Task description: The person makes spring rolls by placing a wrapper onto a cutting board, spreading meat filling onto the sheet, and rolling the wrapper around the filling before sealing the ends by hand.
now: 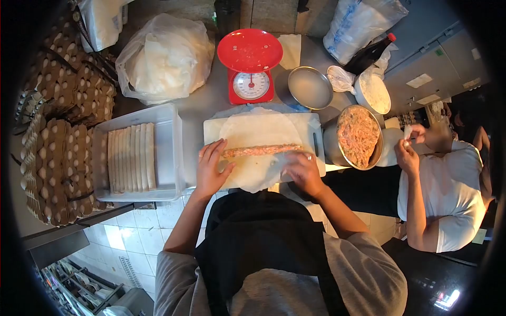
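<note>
Lying crosswise on a pale, round, paper-thin sheet [258, 129], a long strip of orange-pink mince [258, 151] is exposed along its top, and uneven finger pressure could squeeze it apart or push loose bits out at the ends. Both lie on a white rectangular cutting board [212, 129]. Because the sheet looks so thin, a sharp tug might tear it, and its near edge, reaching past the board, could fold or catch on clothing.

The left hand [213, 164] has its fingers slightly spread and its thumb well apart, with the fingertips at the strip's left end. The right hand [304, 173] is at the other end, fingers bent but blurred; I cannot tell whether they hold anything. That blur suggests quick movement, which could shift the strip out of line.

Counting: 1 strip, 1 board, and 1 sheet visible, though layers beneath cannot be ruled out. About 9 slim cream-coloured rolls [132, 158] lie side by side in 1 clear rectangular plastic container [168, 158]; any lower layer is hidden. Beyond are 1 red kitchen scale [250, 66], 1 round metal bowl of orange-pink mince [358, 137] and 1 dark red-capped bottle [371, 54].
</note>
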`<state>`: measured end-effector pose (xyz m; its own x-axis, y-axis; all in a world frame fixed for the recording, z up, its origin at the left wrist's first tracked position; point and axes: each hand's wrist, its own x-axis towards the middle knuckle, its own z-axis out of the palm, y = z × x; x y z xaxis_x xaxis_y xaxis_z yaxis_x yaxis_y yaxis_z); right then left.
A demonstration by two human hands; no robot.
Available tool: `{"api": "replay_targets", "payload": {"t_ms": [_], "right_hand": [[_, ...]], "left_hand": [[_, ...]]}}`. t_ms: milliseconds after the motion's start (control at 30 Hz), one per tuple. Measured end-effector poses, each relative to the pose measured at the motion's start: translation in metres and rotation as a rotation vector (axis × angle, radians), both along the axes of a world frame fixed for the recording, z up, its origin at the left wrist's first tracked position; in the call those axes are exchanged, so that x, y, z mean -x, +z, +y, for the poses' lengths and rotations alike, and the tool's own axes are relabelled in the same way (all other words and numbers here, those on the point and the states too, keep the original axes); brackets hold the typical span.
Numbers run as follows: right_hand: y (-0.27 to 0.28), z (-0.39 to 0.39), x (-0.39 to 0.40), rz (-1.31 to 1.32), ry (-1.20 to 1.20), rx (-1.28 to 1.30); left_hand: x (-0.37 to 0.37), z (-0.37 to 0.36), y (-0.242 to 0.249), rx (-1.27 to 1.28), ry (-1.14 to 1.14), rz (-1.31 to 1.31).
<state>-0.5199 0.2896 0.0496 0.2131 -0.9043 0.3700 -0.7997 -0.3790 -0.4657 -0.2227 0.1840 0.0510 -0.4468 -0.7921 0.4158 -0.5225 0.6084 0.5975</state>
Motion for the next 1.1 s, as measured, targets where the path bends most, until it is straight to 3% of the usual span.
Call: {"api": "replay_targets", "payload": {"t_ms": [67,167,267,300,400,500,600,700,1100], "right_hand": [[0.001,-0.032,0.004,-0.108,-0.089,0.008],[-0.002,-0.083,0.013,-0.267,-0.236,-0.072],[-0.022,-0.107,0.020,-0.318,-0.244,-0.059],[-0.027,-0.111,0.022,-0.318,-0.226,-0.039],[-0.024,-0.110,0.023,-0.137,-0.285,-0.208],[-0.018,-0.106,0.018,0.171,-0.313,0.035],[-0.004,-0.088,0.010,0.180,-0.056,0.105],[0.012,-0.071,-0.022,0.065,0.189,-0.039],[-0.009,-0.068,-0.025,0.137,0.149,-0.167]], "left_hand": [[0.005,0.009,-0.001,0.103,0.017,0.051],[0.014,0.027,-0.025,0.298,-0.162,0.092],[0.033,0.035,-0.015,0.293,-0.344,-0.043],[0.043,0.032,-0.012,0.274,-0.310,-0.075],[0.066,0.014,-0.012,0.231,-0.211,-0.158],[0.071,0.004,-0.032,0.221,-0.159,-0.219],[0.070,0.000,-0.037,0.169,-0.169,-0.266],[0.075,-0.001,-0.041,0.107,-0.167,-0.279],[0.073,-0.001,-0.031,0.021,-0.174,-0.199]]}}
